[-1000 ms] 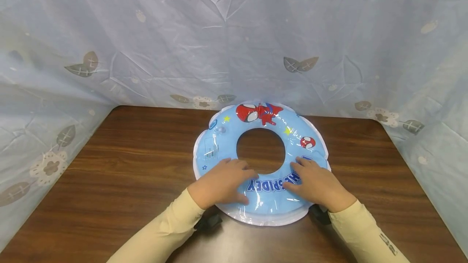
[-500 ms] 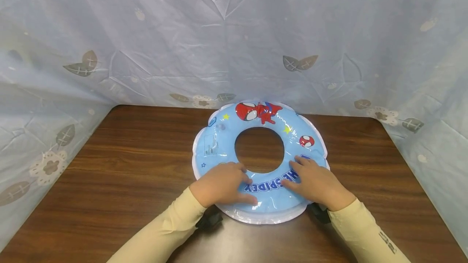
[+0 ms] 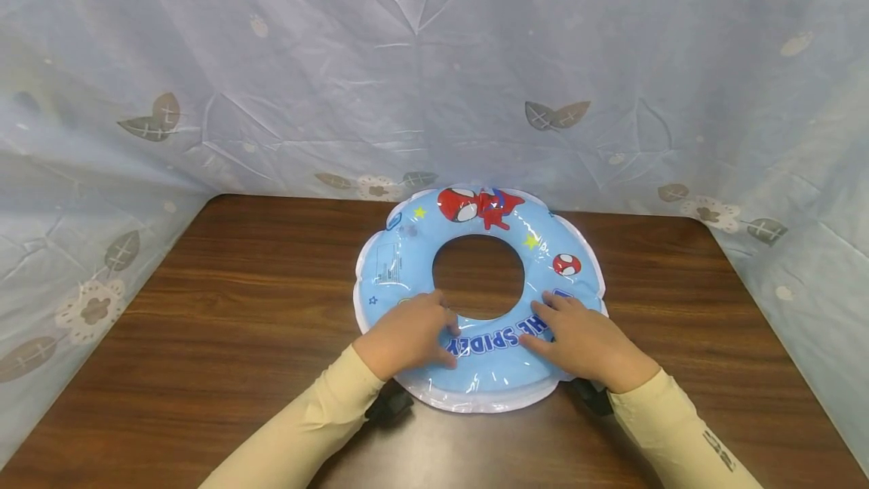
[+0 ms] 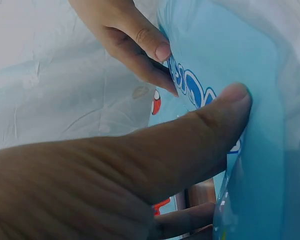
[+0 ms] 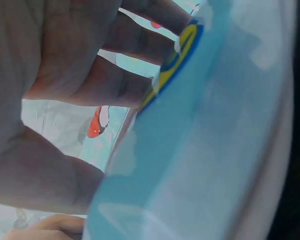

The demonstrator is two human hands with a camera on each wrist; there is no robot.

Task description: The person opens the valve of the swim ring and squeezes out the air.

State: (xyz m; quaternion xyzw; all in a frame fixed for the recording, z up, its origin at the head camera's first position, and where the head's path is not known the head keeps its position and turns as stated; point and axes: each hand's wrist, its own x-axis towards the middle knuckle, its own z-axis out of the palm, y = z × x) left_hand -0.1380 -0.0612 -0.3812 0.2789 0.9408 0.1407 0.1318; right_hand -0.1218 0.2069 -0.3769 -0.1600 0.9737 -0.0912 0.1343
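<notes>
Brown wood-grain table [image 3: 258, 308], pale blue patterned cloth [image 3: 462, 81] behind. Left hand [image 3: 406, 334]: fingers apart, touching the near left part of an inflatable ring [image 3: 485, 372]. Right hand [image 3: 585, 339]: fingers likewise spread, tips on its near right part. Ring lies on the table, light blue, white-edged; blue lettering [image 3: 495, 341] between the hands, red masked figure [image 3: 490, 210] printed at far side, near the cloth.

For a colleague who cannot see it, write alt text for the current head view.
A person's left hand and right hand touch the near half of a light-blue inflatable ring with red cartoon prints on a brown wood-grain table. Pale leaf-and-flower-patterned cloth hangs behind.
</notes>
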